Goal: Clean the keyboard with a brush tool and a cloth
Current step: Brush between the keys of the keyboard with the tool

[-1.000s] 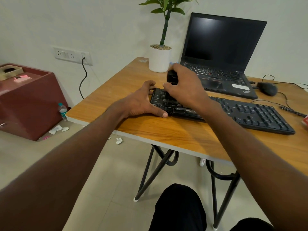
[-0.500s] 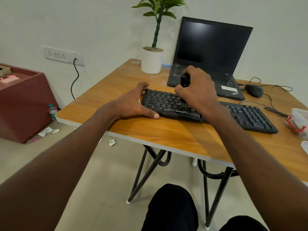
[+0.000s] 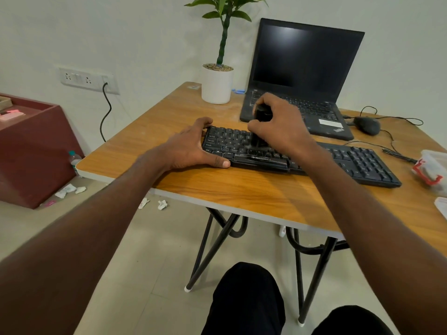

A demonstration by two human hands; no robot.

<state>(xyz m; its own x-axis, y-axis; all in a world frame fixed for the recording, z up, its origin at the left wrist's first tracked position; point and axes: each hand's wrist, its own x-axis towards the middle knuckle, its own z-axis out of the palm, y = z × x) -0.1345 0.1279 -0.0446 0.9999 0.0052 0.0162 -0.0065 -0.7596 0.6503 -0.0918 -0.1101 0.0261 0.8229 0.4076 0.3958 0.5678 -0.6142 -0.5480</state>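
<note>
A black keyboard (image 3: 350,160) lies across the wooden table (image 3: 242,187). My left hand (image 3: 191,148) grips the keyboard's left end, thumb along its front edge and fingers curled over the back corner. My right hand (image 3: 283,126) holds a black brush tool (image 3: 262,114) upright, its lower end down on the keys in the left-middle part of the keyboard. The bristles are mostly hidden by my fingers. No cloth is visible.
An open black laptop (image 3: 302,68) stands behind the keyboard, a white potted plant (image 3: 216,85) to its left. A wired mouse (image 3: 366,125) lies at the right. A clear container with a red clasp (image 3: 433,170) sits at the right edge. Paper scraps litter the floor.
My right hand with the brush has shifted right along the keys, away from the left end. My left hand stays on the keyboard's left end. The camera has turned slightly left.
</note>
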